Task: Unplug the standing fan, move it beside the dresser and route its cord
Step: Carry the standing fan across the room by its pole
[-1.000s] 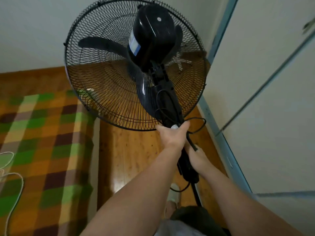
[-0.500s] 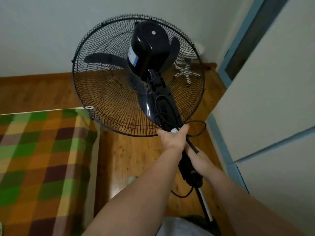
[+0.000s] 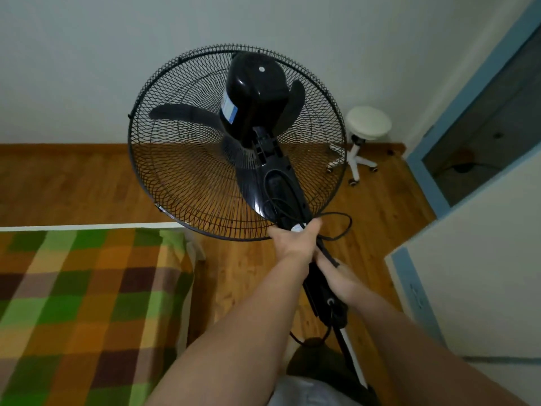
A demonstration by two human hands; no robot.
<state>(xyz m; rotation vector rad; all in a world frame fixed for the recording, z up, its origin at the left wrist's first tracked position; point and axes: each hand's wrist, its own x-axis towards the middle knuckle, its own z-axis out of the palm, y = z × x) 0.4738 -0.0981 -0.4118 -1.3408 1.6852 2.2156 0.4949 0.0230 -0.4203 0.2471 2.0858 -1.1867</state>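
The black fan (image 3: 237,142) tilts away from the person over the wooden floor (image 3: 73,183), between the bed (image 3: 87,303) on the left and a white cabinet (image 3: 483,259) on the right. Its cord (image 3: 341,227) loops beside the neck. The left hand (image 3: 295,238) has its fingers closed around the neck just under the cage. The right hand (image 3: 341,281) grips the pole lower down. A white stool (image 3: 369,124) stands by the wall.

We see a wooden floor (image 3: 87,183) carrying a bed (image 3: 87,303) and a white wheeled stool (image 3: 367,133).
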